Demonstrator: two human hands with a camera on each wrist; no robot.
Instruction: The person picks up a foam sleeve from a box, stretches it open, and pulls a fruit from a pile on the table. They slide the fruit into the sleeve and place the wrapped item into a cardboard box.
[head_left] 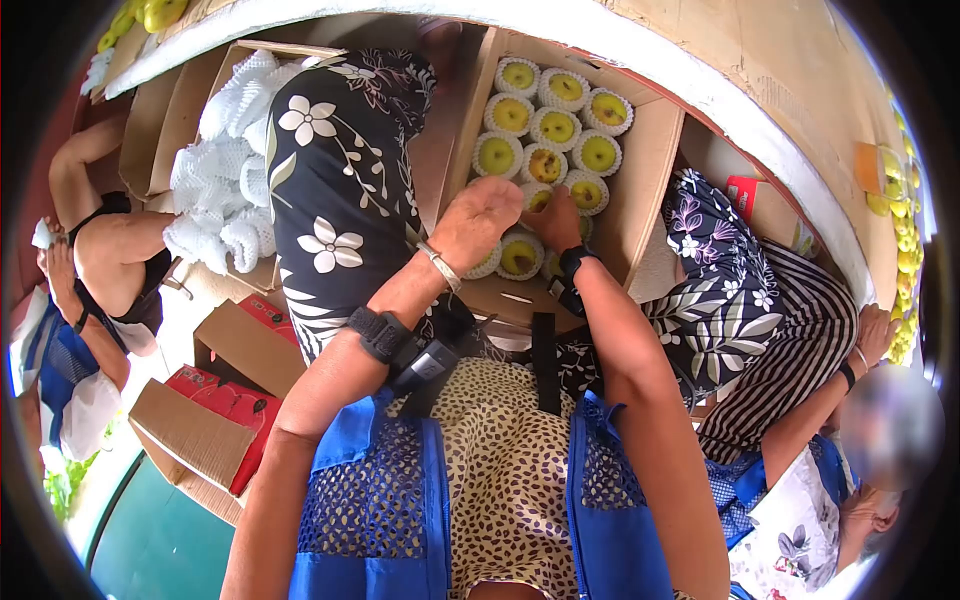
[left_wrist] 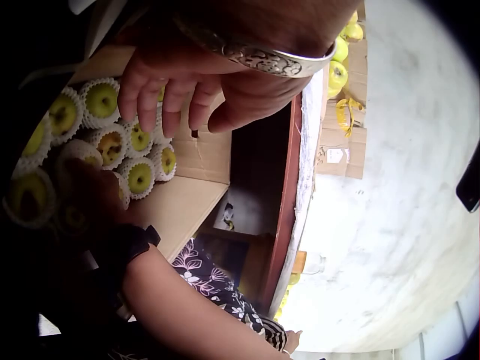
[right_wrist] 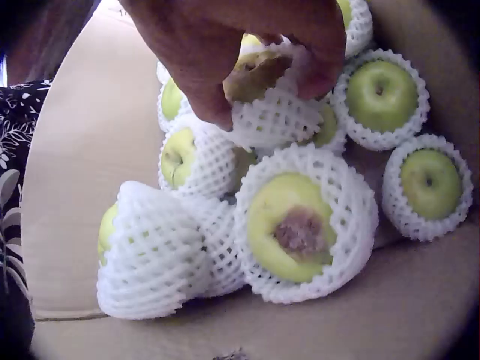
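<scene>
In the head view, a cardboard box [head_left: 645, 165] holds rows of yellow-green apples, each in a white foam net. My right hand [head_left: 557, 222] reaches into the box's near half. In the right wrist view, its fingers and thumb grip an apple [right_wrist: 259, 81] with a brownish skin, its foam net [right_wrist: 276, 120] around the lower part. Just in front sits a netted apple [right_wrist: 289, 225] with a large brown rotten patch. My left hand [head_left: 482, 215] hovers over the box's left side; in the left wrist view its fingers [left_wrist: 174, 105] hang loosely, holding nothing.
White foam nets [head_left: 225, 170] are heaped in a box to the left. Red-and-brown cartons [head_left: 215, 405] lie lower left. A white-edged table [head_left: 790, 150] curves across the top, with apples [head_left: 905, 260] along its right. Other people sit on both sides, striped trousers [head_left: 790, 345] at right.
</scene>
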